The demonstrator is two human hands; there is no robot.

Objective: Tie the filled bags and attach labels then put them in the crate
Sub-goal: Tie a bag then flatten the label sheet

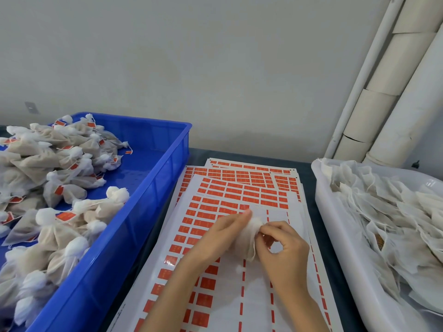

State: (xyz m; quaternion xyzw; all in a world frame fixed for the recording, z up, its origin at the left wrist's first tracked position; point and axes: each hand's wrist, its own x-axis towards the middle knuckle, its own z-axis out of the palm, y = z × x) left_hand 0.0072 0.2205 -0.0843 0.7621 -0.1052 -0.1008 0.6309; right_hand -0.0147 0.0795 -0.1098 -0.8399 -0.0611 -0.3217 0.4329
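A small white mesh bag sits between both hands, over the sheets of red labels. My left hand grips the bag from its left side, the forefinger stretched along its top. My right hand pinches something small at the bag's right edge; whether it is the string or a label is unclear. The blue crate at the left holds several tied bags with red labels.
A white tub at the right holds several loose, untied mesh bags. Stacked label sheets cover the dark table between the crate and the tub. White pipes lean against the grey wall at the back right.
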